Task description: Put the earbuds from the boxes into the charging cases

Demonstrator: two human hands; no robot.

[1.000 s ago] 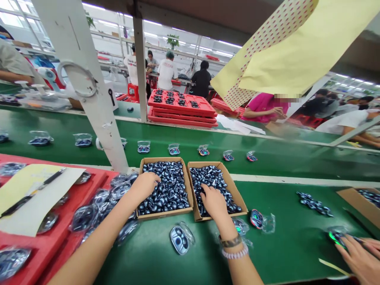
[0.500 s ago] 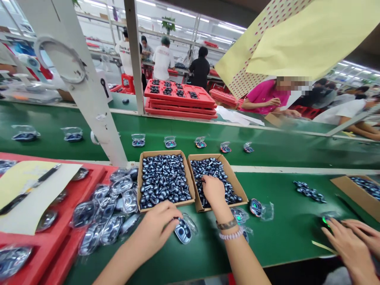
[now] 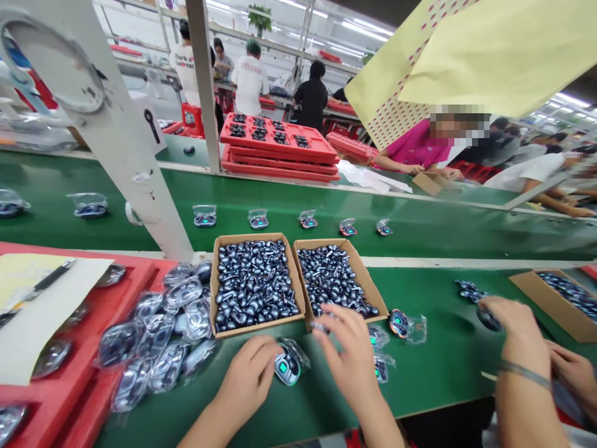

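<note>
An earbud charging case [image 3: 287,368] with a lit green display rests on the green bench, its clear lid folded open to the right. My left hand [image 3: 252,368] has its fingers closed at the case's left edge. My right hand [image 3: 349,351] is over the bench just right of the case, near the front of the right-hand carton [image 3: 375,300]. A small shiny earbud [image 3: 319,326], blurred, shows between its thumb and fingers. Dark blue earbuds [image 3: 256,283] fill both cartons.
Bagged cases [image 3: 153,336] pile up at left beside red trays [image 3: 135,280]. More open cases [image 3: 400,325] lie right of my hand. Lit cases [image 3: 257,219] line the green belt behind. A co-worker's hand [image 3: 506,314] is at far right by another carton [image 3: 532,297].
My right hand has come out of the right carton toward me, closer to the case. The case's display now shows green. The co-worker's hand at right has moved up toward loose earbuds.
</note>
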